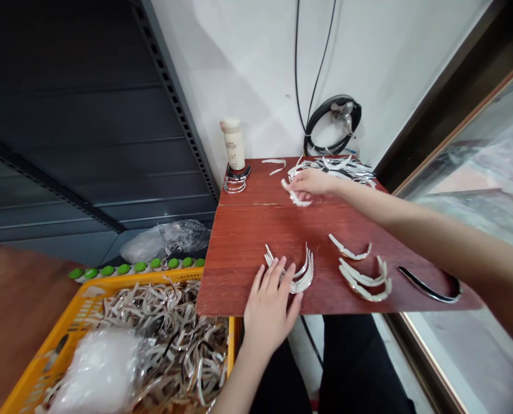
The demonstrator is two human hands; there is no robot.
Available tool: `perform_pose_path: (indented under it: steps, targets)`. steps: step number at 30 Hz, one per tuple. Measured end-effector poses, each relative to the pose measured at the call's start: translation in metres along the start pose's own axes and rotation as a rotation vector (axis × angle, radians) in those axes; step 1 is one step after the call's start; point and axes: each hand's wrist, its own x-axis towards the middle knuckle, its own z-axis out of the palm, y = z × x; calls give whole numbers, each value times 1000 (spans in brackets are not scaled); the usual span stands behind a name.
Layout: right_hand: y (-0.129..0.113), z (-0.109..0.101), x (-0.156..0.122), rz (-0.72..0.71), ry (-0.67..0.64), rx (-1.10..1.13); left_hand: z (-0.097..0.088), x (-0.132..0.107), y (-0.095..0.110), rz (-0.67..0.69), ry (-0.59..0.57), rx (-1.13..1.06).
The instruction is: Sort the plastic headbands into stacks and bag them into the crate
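Observation:
My right hand [311,183] is closed on a white curved strip [296,198] above the far part of the red-brown table [247,230]. Just behind it lies a pile of white, silver and black strips [342,168]. Near the front edge, my left hand [270,305] lies with fingers spread over a nested bundle of curved strips [303,280], touching its left side. To the right rest a single white strip [350,253], a small stack of similar strips [366,287] and a black curved strip [431,290].
A white bottle [234,144] stands at the back left beside silver rings [234,184]. A coiled black cable [319,129] leans against the wall. At lower left, a yellow crate [66,313] holds many strips and a clear plastic bag [105,368]. Green-capped containers [139,267] line its far side.

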Motion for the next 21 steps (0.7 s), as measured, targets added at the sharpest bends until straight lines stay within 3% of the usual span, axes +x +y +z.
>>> perform_pose_path:
  steps: [2,4,8,17,21]
  targets:
    - [-11,26,-21,-54,-186,-122,2,-1,0,-14,18,15]
    - [-18,48,-44,-186,-300,-385,4,-1,0,-18,36,35]
    - [-17,74,-83,-362,-315,-824,6,-1,-1,-14,48,45]
    - [-10,87,-131,-517,-415,-852,4,1,-1,-32,14,30]
    - [-5,73,-116,-419,-272,-816,2,2,-2,-18,13,38]
